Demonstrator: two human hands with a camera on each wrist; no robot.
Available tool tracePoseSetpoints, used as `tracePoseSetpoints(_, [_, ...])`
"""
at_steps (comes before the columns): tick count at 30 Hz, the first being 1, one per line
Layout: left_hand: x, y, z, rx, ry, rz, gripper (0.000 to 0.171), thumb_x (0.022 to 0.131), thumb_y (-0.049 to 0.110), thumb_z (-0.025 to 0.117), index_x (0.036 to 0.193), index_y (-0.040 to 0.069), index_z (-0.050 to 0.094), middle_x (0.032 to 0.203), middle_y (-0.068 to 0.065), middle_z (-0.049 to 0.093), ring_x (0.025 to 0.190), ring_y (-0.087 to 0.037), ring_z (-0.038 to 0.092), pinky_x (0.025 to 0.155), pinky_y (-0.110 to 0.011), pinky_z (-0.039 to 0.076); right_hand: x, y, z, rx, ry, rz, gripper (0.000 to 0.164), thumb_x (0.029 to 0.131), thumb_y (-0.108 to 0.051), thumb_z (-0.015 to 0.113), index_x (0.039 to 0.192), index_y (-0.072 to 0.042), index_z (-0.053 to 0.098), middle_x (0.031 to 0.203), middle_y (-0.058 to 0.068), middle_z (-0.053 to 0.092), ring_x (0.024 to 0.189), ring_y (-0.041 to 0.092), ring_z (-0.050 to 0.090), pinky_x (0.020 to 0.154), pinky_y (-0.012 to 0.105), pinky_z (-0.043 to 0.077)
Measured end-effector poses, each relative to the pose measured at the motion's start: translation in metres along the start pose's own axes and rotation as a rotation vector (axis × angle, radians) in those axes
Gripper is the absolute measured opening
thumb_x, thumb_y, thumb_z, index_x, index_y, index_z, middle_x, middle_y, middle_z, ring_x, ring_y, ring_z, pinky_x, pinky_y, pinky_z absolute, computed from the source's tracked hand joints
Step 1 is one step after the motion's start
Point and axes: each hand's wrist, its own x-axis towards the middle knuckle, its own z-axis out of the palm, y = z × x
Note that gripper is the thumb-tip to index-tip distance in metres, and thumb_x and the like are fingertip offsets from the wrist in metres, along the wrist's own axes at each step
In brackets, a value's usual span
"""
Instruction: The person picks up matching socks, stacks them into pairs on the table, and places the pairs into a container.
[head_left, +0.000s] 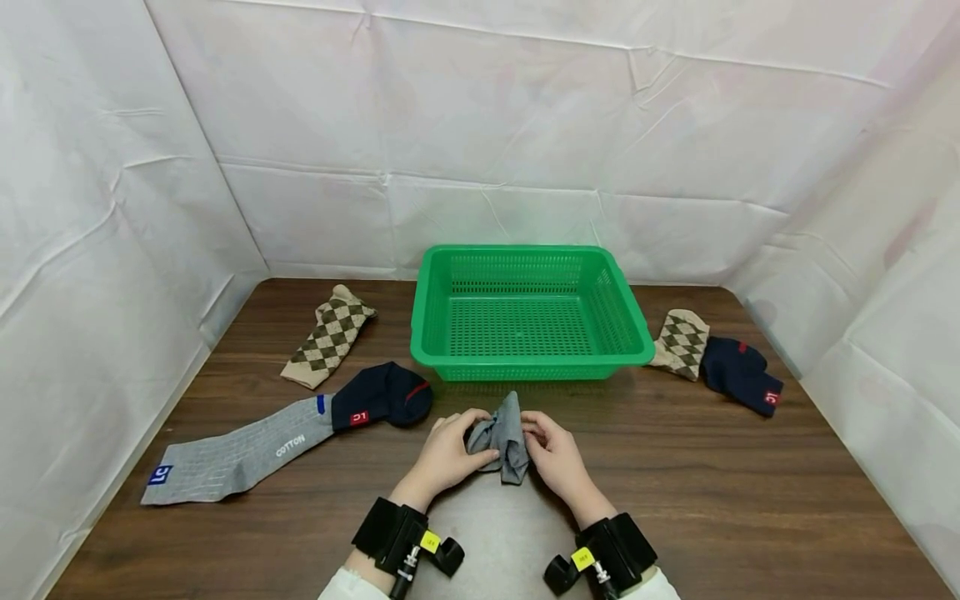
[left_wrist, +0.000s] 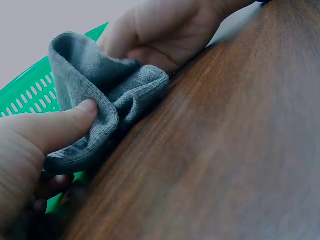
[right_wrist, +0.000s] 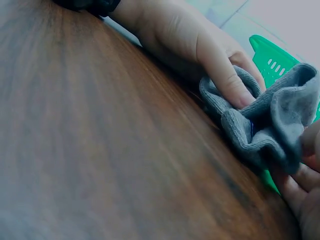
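Note:
A crumpled grey sock [head_left: 512, 442] is bunched up just in front of the green basket, between the two hands. My left hand [head_left: 447, 454] pinches its left side, the thumb pressed on the fabric and the fingers behind. My right hand [head_left: 560, 462] holds the right side with thumb and fingertips. In the left wrist view, the folded sock [left_wrist: 85, 75] shows an open loop of fabric at the top. In the right wrist view, the right hand [right_wrist: 307, 175] is partly cut off by the frame edge.
A green plastic basket [head_left: 532, 371] stands at the back. To the left lie an argyle sock [head_left: 330, 333], a long grey sock [head_left: 247, 454] and a navy sock [head_left: 382, 396]. Another argyle sock [head_left: 681, 343] and a folded navy sock [head_left: 742, 375] lie right. White cloth walls [head_left: 487, 108] surround the table.

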Motion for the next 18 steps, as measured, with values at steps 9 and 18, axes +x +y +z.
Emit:
tracePoseSetpoints(9, [-0.002, 0.0041, -0.0018, -0.12, -0.11, 0.047, 0.047, 0.084, 0.023, 0.073, 0.127, 0.016, 0.056, 0.118, -0.003, 0.063, 0.104, -0.02, 0.058, 0.09, -0.042, 0.042, -0.0015, -0.0009, 0.0015, -0.196, 0.127, -0.084, 0.028, 0.078, 0.003, 0.071, 0.102, -0.005, 0.059, 0.099, 0.009, 0.057, 0.091, 0.023, 0.052, 0.076, 0.036, 0.046])
tracePoseSetpoints(18, [-0.0022, 0.0042, -0.0027, -0.191, -0.133, 0.055, 0.049, 0.085, 0.013, 0.07, 0.131, 0.014, 0.052, 0.127, -0.005, 0.059, 0.111, -0.024, 0.058, 0.09, -0.041, 0.048, -0.0012, 0.0024, 0.0011, -0.317, 0.071, -0.162, 0.019, 0.082, -0.008, 0.07, 0.1, -0.006, 0.067, 0.116, 0.011, 0.057, 0.109, 0.031, 0.045, 0.088, 0.05, 0.036])
